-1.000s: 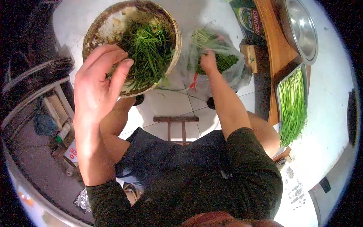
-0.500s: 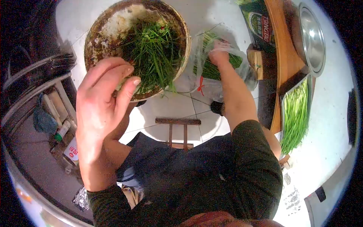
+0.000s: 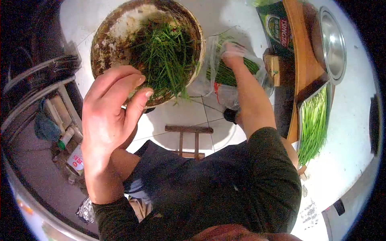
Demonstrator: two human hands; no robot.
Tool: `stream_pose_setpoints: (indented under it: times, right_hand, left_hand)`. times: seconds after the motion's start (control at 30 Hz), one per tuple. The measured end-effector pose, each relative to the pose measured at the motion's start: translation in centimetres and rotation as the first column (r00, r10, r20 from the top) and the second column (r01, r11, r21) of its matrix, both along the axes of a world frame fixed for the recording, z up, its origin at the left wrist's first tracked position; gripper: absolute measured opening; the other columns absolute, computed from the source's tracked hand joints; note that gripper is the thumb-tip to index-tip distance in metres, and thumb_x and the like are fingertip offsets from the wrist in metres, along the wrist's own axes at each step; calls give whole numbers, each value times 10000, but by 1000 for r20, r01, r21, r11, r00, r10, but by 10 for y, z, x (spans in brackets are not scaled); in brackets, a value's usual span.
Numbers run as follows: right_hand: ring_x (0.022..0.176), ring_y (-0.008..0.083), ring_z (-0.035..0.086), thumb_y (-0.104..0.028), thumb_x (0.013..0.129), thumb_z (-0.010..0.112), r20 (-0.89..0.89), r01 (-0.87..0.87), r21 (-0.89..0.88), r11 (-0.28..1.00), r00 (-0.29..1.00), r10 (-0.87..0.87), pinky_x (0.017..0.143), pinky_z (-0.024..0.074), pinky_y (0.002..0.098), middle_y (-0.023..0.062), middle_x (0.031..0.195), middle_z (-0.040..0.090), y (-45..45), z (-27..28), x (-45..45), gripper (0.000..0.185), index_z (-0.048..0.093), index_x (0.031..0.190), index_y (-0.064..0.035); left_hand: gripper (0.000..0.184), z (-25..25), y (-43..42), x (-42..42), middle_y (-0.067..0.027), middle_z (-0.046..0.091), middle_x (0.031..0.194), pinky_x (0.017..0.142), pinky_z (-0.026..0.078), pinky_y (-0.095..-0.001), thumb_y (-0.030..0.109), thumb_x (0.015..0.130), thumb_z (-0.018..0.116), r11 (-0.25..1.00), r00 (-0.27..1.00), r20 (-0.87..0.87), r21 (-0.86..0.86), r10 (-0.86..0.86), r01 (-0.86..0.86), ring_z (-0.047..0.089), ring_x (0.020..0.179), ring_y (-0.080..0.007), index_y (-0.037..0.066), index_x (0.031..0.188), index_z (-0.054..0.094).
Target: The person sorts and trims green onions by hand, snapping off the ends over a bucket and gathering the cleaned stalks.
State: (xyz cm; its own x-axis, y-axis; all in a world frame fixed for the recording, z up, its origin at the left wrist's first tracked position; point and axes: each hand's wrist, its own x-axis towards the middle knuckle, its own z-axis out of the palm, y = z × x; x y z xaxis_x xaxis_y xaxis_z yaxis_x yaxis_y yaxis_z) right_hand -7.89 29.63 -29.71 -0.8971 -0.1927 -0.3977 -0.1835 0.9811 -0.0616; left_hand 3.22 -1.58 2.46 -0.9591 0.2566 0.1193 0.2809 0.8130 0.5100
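Observation:
My left hand point(image 3: 107, 107) hovers over the near left rim of a stained round basin point(image 3: 113, 42). Its fingers are curved, the thumb stands apart from them, and I see nothing between. A loose heap of green chive leaves point(image 3: 165, 60) lies in the basin. To the right, my right hand point(image 3: 233, 55) reaches into a clear plastic bag point(image 3: 263, 82) with a red tie. Long thin green chive stems point(image 3: 225, 75) lie in the bag under that hand. Plastic and blur hide its fingers, so I cannot make out a grip.
On the white table at right, a tray of neatly lined green stems point(image 3: 313, 124) sits below a steel bowl point(image 3: 333, 45). A green Tsingtao box point(image 3: 275, 29) stands by the table's wooden edge. A small wooden stool point(image 3: 189, 129) is on the tiles before my legs.
My right hand has shifted very slightly inside the bag, and the bag's film and red tie have moved a little. My left hand stays nearly in place, its thumb a bit farther from the fingers.

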Motion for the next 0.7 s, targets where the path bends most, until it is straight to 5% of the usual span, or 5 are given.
stream_pose_setpoints:
  times: [0.2, 0.3, 0.4, 0.6, 0.7]
  right_hand:
    - [956, 412, 616, -206, 775, 662, -114, -81, -36, 996, 991, 76, 803, 479, 516, 231, 981, 647, 13, -22, -6, 241, 591, 942, -48]
    - [922, 421, 607, -267, 792, 668, -204, -116, -194, 974, 976, 75, 799, 476, 510, 226, 954, 637, 25, -44, -4, 274, 587, 939, -51]
    - [921, 418, 604, -274, 799, 660, -131, -12, -271, 963, 991, -25, 804, 479, 494, 219, 945, 632, 22, -36, -7, 290, 590, 963, -45]
    - [975, 415, 603, -308, 804, 632, 79, -280, -48, 959, 956, 283, 840, 484, 479, 228, 1012, 635, 15, -33, -16, 375, 608, 1063, -39]
    - [973, 414, 608, -331, 809, 618, 125, -235, -45, 971, 963, 239, 843, 490, 495, 228, 996, 643, 14, -36, -16, 395, 606, 1079, -42]
  left_hand:
    - [226, -1, 1, 0, -128, 652, 963, 742, 523, -362, 119, 750, 755, 1000, 1000, -7, 1, 1, -1, 637, 858, -302, -1, 917, 662]
    - [221, -1, 0, 0, -127, 650, 966, 744, 521, -363, 124, 755, 749, 1000, 1000, -8, -10, -19, 19, 635, 856, -303, -1, 916, 662]
    - [220, -1, 1, -1, -128, 648, 967, 745, 520, -364, 129, 762, 744, 1000, 1000, 16, -4, -16, 16, 634, 857, -306, -1, 919, 662]
    - [225, -3, 0, -3, -129, 647, 966, 737, 519, -362, 128, 760, 745, 1000, 1000, 2, -17, -15, 15, 632, 851, -307, -2, 923, 659]
    - [220, -2, 0, -2, -129, 647, 966, 734, 520, -362, 125, 760, 744, 1000, 1000, 19, -1, -5, 5, 632, 846, -307, -3, 917, 659]
